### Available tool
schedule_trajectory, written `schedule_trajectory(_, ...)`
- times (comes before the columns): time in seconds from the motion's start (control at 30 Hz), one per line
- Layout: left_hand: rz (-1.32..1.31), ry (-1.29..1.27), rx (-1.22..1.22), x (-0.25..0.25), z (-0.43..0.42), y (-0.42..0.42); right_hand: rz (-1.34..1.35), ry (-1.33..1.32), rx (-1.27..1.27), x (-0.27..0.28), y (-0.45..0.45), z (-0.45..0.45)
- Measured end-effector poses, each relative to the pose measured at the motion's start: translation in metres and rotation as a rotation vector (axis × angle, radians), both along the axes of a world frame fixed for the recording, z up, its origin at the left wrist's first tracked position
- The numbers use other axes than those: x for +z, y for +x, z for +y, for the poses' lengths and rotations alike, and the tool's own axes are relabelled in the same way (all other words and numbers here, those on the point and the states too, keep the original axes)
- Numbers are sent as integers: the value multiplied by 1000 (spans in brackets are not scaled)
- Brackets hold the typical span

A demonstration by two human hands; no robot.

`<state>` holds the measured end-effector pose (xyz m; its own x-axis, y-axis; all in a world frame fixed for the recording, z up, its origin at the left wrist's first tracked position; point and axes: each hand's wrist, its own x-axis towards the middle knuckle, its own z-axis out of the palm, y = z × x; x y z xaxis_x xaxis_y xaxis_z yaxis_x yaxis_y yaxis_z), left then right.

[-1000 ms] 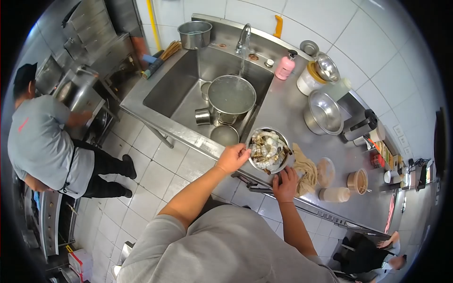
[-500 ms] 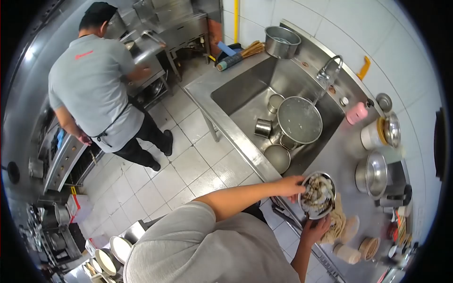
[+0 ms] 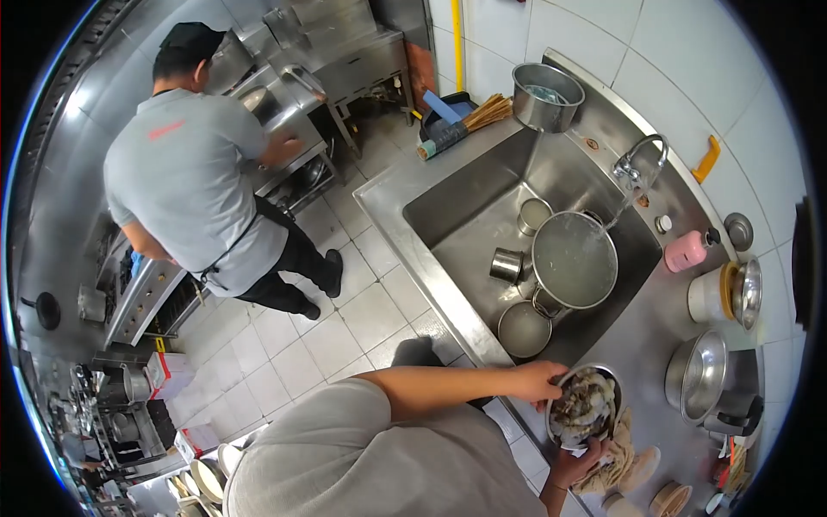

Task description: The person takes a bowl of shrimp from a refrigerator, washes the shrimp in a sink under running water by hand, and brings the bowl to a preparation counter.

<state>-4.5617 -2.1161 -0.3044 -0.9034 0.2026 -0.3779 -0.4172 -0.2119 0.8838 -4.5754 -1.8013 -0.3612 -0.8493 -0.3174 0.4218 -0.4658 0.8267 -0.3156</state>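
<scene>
A metal bowl (image 3: 618, 392) full of raw grey shrimp (image 3: 584, 405) is held over the counter at the sink's near right corner. My left hand (image 3: 538, 380) grips its left rim, fingers closed round the edge. From below, my right hand (image 3: 581, 463) clasps the bowl's near side, with some fingers hidden under it. A crumpled beige cloth (image 3: 610, 470) lies right beside my right hand. In the sink (image 3: 452, 246), water runs from the faucet (image 3: 636, 164) into a large pot (image 3: 575, 258) of cloudy water.
Smaller metal pots (image 3: 525, 329) and a cup (image 3: 506, 264) sit in the sink. A pink soap bottle (image 3: 686, 251), metal bowls (image 3: 696, 376) and tubs (image 3: 670, 498) line the counter. A co-worker (image 3: 189, 172) stands at the stove, back turned. A metal pot (image 3: 547, 96) rests on the sink's far corner.
The view has shifted, so the sink and counter appear lower and further right. Both hands still hold the bowl, which now looks more tilted. The co-worker's lower hand has moved in front of the body.
</scene>
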Motion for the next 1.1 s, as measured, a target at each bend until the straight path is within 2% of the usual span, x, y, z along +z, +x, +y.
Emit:
schedule_trajectory(0.07,62,105,-50,5,-10,-2,68,-44,-1,-16,-1,-4)
schedule_trajectory(0.13,54,118,-114,6,-31,-1,-161,-277,-2,-26,11,-7)
schedule_trajectory(0.17,160,-32,-179,1,-47,-3,-256,-396,-78,-25,16,-16)
schedule_trajectory(0.2,266,-174,-232,-3,-60,-2,-255,-389,-86,-24,22,-25)
schedule_trajectory(0.23,291,-131,-220,-4,-85,-2,-228,-399,-102,-16,29,-37)
schedule_trajectory(0.27,266,-126,-145,-5,-116,-2,-203,-414,-118,-8,37,-52)
schedule_trajectory(0.3,237,-128,-73,-2,-152,0,-256,-445,-240,7,47,-77)
schedule_trajectory(0.33,279,-224,61,8,-197,8,-265,-448,-240,3,54,-84)
schedule_trajectory(0.37,315,-256,240,-17,-237,11,-241,-530,-311,-7,57,-92)
schedule_trajectory(0.4,140,-589,344,38,-281,32,-211,-618,-377,-16,53,-102)
schedule_trajectory(0.43,158,-851,474,30,-325,49,-145,-654,-389,-16,49,-113)
schedule_trajectory(0.47,105,-714,626,38,-363,73,-147,-658,-373,-16,41,-113)
schedule_trajectory(0.53,33,-759,840,48,-428,121,-69,-565,-437,-23,35,-117)
schedule_trajectory(0.6,-19,-804,932,65,-473,160,-70,-534,-475,-14,26,-122)
schedule_trajectory(0.67,-11,-1060,834,55,-531,185,-53,-471,-561,-3,20,-137)
schedule_trajectory(0.73,-21,-1207,829,66,-580,187,-25,-517,-578,-4,17,-149)
schedule_trajectory(0.8,27,-1115,1001,76,-645,172,12,-561,-593,0,22,-165)
schedule_trajectory(0.83,82,-848,1076,110,-655,157,38,-481,-661,0,30,-171)
schedule_trajectory(0.87,46,-922,1269,85,-723,150,65,-402,-734,1,39,-183)
schedule_trajectory(0.9,78,-831,1312,98,-754,141,148,-308,-773,6,49,-200)
schedule_trajectory(0.93,-24,-937,1401,72,-832,139,186,-283,-759,2,60,-204)
schedule_trajectory(0.97,-59,-1047,1481,95,-837,129,213,-352,-697,25,74,-237)
schedule_trajectory(1.0,-171,-1322,1577,61,-910,133,236,-420,-628,49,85,-275)
schedule_trajectory(1.03,-431,-1233,1430,69,-941,145,407,-331,-579,47,93,-285)
schedule_trajectory(1.07,-722,-1437,1264,49,-999,157,579,-243,-521,46,98,-295)
schedule_trajectory(1.1,-863,-1367,1205,45,-1032,171,468,-760,-396,80,101,-363)
